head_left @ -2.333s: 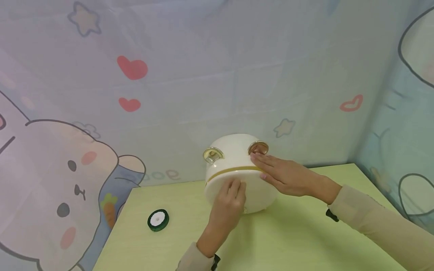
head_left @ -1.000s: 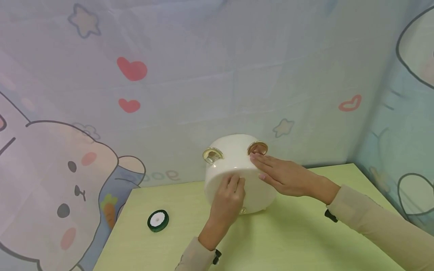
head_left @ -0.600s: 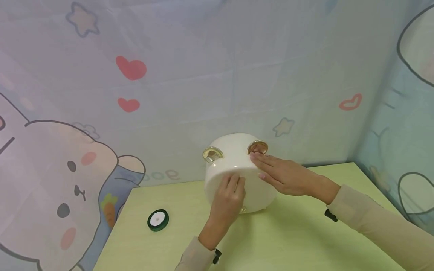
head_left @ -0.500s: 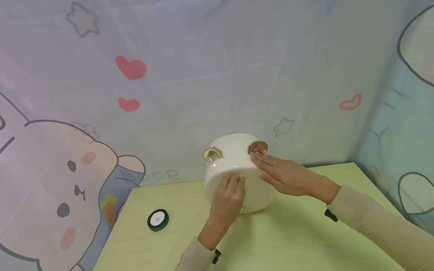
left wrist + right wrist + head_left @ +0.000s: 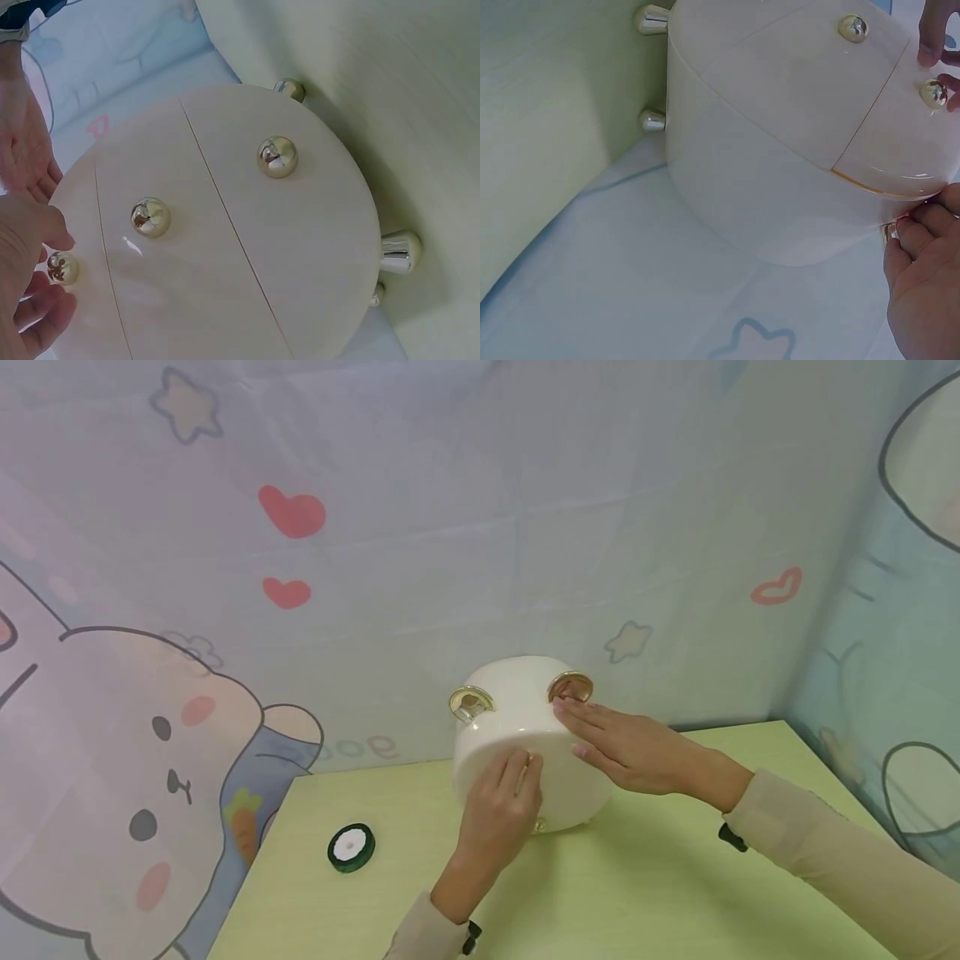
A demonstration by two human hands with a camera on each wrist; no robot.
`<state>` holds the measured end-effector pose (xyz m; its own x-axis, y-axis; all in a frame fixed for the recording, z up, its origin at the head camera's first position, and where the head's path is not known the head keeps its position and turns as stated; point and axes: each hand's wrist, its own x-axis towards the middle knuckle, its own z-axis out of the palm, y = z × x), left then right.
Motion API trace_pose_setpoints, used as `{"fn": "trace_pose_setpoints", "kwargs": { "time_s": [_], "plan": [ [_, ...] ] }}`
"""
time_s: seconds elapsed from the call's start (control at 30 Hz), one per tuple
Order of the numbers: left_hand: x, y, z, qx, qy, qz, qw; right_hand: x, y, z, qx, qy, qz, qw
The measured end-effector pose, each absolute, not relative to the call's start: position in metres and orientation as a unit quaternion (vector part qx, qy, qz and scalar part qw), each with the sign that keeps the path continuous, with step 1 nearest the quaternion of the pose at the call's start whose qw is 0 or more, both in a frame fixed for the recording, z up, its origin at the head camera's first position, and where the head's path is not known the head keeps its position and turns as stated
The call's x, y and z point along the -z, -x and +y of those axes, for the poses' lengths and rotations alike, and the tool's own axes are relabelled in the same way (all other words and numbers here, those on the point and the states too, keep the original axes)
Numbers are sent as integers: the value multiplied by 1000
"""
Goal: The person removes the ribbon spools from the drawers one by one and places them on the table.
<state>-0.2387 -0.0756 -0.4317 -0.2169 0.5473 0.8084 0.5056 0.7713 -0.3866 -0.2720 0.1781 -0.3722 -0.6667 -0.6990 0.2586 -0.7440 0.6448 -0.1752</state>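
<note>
A white drum-shaped jewelry box [image 5: 510, 693] stands on its edge, its round front split by seams into drawers. My left hand [image 5: 498, 818] is at the top drawer, with loosely bent thumb and fingers around a round gold knob [image 5: 62, 268]; a gap shows between thumb and knob. Lower on the front are a middle knob [image 5: 151, 217] and a bottom knob [image 5: 277, 157]. My right hand [image 5: 637, 747] rests with extended fingers on the box's upper right side, fingertips at the right gold ear-shaped piece [image 5: 572, 685]. The left gold ear-shaped piece [image 5: 471, 702] is untouched.
A roll of dark green ribbon [image 5: 351, 847] lies on the pale green table [image 5: 420, 893], left of the box. Gold feet [image 5: 401, 251] hold the box up. A cartoon-printed cloth [image 5: 405, 527] hangs close behind.
The gold line along the top drawer's edge, seen earliest, has vanished in the head view as the drawer went in. Just now my left hand has drawn back slightly, uncovering the knob.
</note>
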Motion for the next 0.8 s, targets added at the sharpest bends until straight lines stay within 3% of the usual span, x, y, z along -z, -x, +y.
{"fn": "trace_pose_setpoints", "kwargs": {
  "time_s": [0.33,0.8],
  "plan": [
    [447,231,-80,-34,369,-753,544,373,273,178,-131,-399,-903,87],
    [472,233,-84,-72,366,-777,508,372,271,177,-131,-391,-907,86]
  ]
}}
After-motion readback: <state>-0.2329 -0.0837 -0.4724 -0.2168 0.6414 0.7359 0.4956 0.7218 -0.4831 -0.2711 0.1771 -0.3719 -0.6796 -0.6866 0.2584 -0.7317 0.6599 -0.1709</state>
